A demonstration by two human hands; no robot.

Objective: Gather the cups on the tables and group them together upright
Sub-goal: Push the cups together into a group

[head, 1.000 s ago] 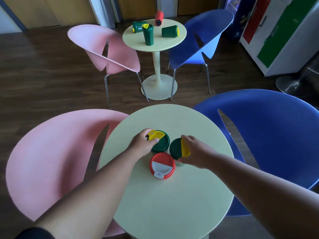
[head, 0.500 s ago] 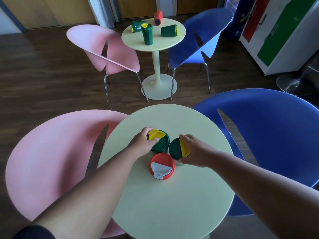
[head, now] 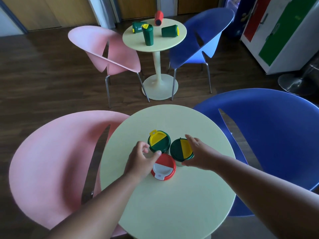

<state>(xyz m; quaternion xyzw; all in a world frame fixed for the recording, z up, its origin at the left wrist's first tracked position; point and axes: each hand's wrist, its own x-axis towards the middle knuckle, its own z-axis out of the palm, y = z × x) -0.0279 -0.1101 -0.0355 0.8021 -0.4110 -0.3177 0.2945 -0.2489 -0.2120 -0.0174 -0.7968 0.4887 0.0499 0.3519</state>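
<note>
Three lidded cups stand upright and close together on the near round table [head: 172, 204]: a left green cup with a green and yellow lid [head: 159, 141], a right green cup [head: 180, 149] and a red cup with a red and white lid [head: 164, 167]. My left hand [head: 141, 157] hovers just left of the left green cup and over the red cup's edge, its fingers loosely curled and holding nothing. My right hand [head: 200, 154] lies with straight fingers along the right green cup's right side. On the far table [head: 155, 47] one green cup [head: 148, 34] stands upright, while two green cups [head: 137, 29] [head: 170, 31] and a red cup [head: 158, 18] lie on their sides.
A pink chair [head: 51, 161] stands left of the near table and a blue chair [head: 276, 135] right of it. Another pink chair [head: 107, 49] and blue chair [head: 203, 35] flank the far table. A white cabinet with red and green doors [head: 284, 31] stands at the right.
My left hand has let go of the left green cup and drawn back toward me. My right hand's fingers have straightened off the right green cup's lid.
</note>
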